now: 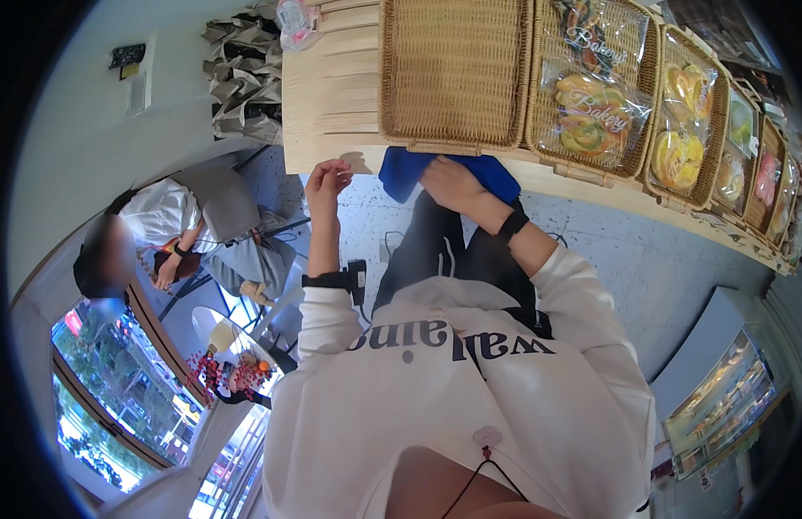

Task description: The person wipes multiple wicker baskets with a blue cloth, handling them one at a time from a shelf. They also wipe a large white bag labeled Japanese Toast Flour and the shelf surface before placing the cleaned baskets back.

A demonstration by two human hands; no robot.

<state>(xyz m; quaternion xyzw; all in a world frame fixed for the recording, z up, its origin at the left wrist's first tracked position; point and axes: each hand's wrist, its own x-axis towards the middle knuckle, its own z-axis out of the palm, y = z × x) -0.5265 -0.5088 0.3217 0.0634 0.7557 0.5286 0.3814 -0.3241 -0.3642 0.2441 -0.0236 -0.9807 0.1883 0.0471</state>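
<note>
My right hand (450, 182) has hold of a blue cloth (496, 176) at the front edge of the wooden table (332, 99). Part of the cloth droops below that edge, and some fingers are hidden in its folds. Off to the left, my left hand (329, 176) is raised just in front of the table edge, its fingers loosely bent and apart with nothing in them. Straight beyond the cloth sits a wicker basket (453, 73) with its woven bottom showing. To its right, another wicker basket (532, 104) holds bagged bread (591, 112).
More baskets of wrapped bread (678, 160) continue along the table to the right. Brown paper bags (245, 78) stand at the table's left end. A seated person (172, 216) is at the left, near a small round table (215, 333). A lit display case (721, 406) stands at the lower right.
</note>
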